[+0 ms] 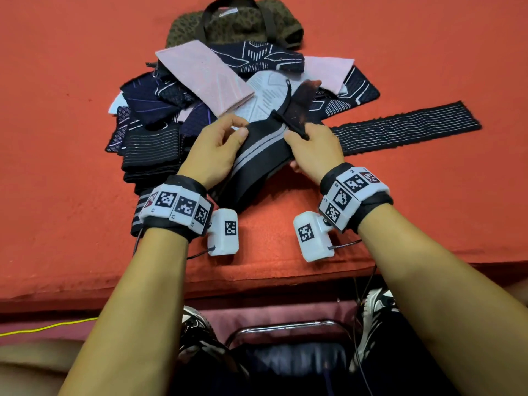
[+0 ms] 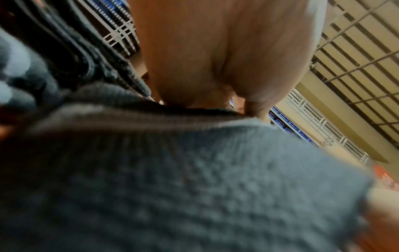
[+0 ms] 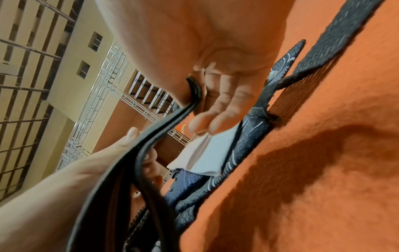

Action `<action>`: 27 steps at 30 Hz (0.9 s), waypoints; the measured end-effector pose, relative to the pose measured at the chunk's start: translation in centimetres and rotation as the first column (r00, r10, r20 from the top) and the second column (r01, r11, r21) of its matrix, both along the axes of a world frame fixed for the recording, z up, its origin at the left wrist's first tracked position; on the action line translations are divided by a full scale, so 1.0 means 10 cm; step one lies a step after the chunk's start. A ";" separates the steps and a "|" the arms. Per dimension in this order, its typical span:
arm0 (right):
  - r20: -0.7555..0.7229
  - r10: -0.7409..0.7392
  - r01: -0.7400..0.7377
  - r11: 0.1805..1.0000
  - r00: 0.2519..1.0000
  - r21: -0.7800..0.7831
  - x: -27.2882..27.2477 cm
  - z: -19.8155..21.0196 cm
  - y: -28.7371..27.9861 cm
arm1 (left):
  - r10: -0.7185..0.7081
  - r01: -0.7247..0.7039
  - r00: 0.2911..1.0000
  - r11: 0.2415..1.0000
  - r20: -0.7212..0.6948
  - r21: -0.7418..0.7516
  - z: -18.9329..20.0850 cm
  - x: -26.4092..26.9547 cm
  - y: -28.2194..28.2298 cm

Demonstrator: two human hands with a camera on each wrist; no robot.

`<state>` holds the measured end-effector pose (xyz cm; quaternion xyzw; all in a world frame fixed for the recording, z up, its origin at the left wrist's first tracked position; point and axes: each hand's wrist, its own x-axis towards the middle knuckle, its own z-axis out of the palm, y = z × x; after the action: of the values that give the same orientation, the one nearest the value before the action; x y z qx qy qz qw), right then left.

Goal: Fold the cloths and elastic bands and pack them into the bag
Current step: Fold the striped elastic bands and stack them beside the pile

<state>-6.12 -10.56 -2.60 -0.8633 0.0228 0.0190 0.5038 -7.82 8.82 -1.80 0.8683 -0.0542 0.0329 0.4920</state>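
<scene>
- Red table cover [image 1: 400,195] carried everything.
- Pile of cloths [image 1: 200,90] lay mid-table; bag [image 1: 234,27] sat just behind it, touching.
- Long striped elastic band [image 1: 405,127] lay flat to your right.
- Black band with grey stripe [image 1: 257,155] was lifted between your hands.
- Your left hand [image 1: 214,150] pinched its left edge, thumb on top.
- Your right hand [image 1: 311,150] gripped its folded end.

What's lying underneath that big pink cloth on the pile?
The pink cloth lies on top of the pile, over navy patterned cloths and a white printed cloth. How far these run beneath it, and whether anything else is there, is covered.
</scene>
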 end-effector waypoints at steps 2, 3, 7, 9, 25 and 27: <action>-0.044 -0.015 0.012 0.997 0.999 -0.072 0.02 -0.06 -0.07 | -0.005 0.018 0.994 0.994 -0.113 0.110 -0.07 0.01 -0.01; -0.079 -0.017 0.009 0.995 0.997 -0.100 0.02 -0.08 -0.11 | -0.012 0.043 0.983 0.985 -0.184 0.168 -0.11 0.01 -0.03; -0.174 -0.006 -0.028 0.980 0.985 -0.197 0.00 -0.18 -0.20 | -0.061 0.201 0.935 0.902 -0.349 0.381 -0.20 -0.03 -0.13; -0.212 0.011 -0.063 0.969 0.977 -0.239 -0.01 -0.19 -0.20 | -0.058 0.218 0.937 0.868 -0.344 0.446 -0.22 -0.07 -0.18; -0.226 -0.020 -0.071 0.919 0.974 -0.387 0.03 -0.15 -0.28 | -0.088 0.238 0.958 0.775 -0.273 0.585 -0.26 -0.15 -0.30; -0.233 -0.024 -0.068 0.923 0.972 -0.379 0.03 -0.13 -0.30 | -0.085 0.242 0.955 0.774 -0.283 0.585 -0.25 -0.15 -0.30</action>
<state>-5.86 -13.56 -3.88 -0.9372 0.0754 0.1209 0.3183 -9.30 5.78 -4.34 0.9699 -0.0776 -0.1349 0.1873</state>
